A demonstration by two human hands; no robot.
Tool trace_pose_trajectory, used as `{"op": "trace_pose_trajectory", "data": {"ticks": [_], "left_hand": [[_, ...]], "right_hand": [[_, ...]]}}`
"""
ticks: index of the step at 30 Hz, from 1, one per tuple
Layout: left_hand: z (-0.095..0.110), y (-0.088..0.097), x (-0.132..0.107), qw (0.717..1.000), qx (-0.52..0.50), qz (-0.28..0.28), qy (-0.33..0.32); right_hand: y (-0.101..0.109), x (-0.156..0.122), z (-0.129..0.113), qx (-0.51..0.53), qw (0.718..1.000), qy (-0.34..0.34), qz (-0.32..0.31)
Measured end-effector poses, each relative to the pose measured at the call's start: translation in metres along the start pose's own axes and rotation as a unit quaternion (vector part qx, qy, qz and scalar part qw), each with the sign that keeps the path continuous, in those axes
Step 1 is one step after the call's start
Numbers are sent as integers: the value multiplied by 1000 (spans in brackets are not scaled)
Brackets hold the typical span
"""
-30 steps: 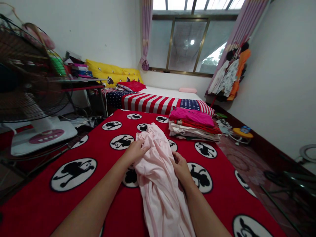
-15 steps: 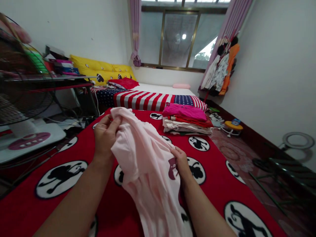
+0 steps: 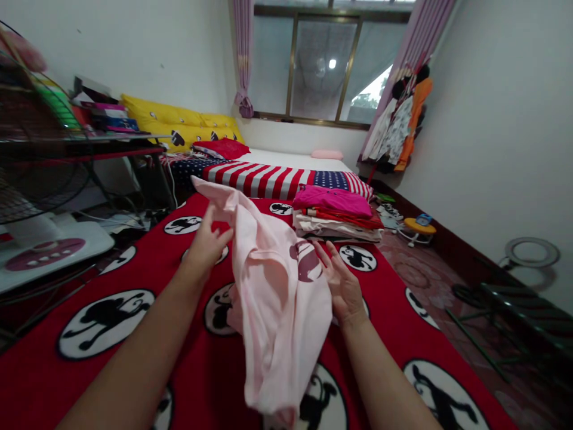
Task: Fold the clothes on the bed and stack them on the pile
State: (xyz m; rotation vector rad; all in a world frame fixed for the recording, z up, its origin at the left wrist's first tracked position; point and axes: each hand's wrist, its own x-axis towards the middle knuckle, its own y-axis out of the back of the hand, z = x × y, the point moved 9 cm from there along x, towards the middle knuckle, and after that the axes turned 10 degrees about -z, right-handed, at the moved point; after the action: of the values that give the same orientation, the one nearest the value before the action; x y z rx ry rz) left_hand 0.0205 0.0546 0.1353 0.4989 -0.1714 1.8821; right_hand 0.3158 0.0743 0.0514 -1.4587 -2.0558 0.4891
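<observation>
A pale pink T-shirt [image 3: 273,298] with a dark maroon print hangs loosely folded in front of me, above the red blanket [image 3: 197,370]. My left hand [image 3: 209,239] has hold of its upper left part. The thumb stands apart there, and the fingertips are partly hidden by the cloth. On the other side, my right hand [image 3: 342,283] is open beside the print, fingers spread and palm towards the shirt. Whether that palm touches the fabric I cannot tell.
A stack of folded clothes [image 3: 335,212], bright pink on top, sits at the blanket's far right. A fan [image 3: 40,239] and a cluttered table [image 3: 120,146] stand left. Behind is a bed [image 3: 277,156]; a stool [image 3: 419,226] and a dark rack [image 3: 528,316] are on the right.
My right hand has let go of the shirt's right side and opened. The shirt has swung and its lower end has risen, while my left hand has shifted slightly right.
</observation>
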Motion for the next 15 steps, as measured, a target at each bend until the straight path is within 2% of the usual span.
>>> {"op": "trace_pose_trajectory", "data": {"ticks": [2,4,6,8,10,13,14,15], "left_hand": [[-30,-24,3,984,131,-110,42],[-49,-42,-2,956,221,-188,41],[-60,-59,-11,926,278,-255,17],[-65,-74,-24,902,299,-310,-14],[-66,-86,-34,886,315,-339,-42],[-63,-92,-37,876,340,-341,-41],[-61,-91,-36,874,342,-344,-32],[-56,-89,-35,872,339,-351,-21]], "right_hand": [[13,4,10,0,1000,3,27],[22,6,19,-48,998,-5,46],[25,7,25,-131,990,-13,45],[21,6,26,-243,969,-9,37],[12,5,24,-375,927,8,24],[-4,4,21,-513,857,43,-7],[-6,3,20,-524,851,43,-11],[-5,3,20,-513,858,30,-10]]}}
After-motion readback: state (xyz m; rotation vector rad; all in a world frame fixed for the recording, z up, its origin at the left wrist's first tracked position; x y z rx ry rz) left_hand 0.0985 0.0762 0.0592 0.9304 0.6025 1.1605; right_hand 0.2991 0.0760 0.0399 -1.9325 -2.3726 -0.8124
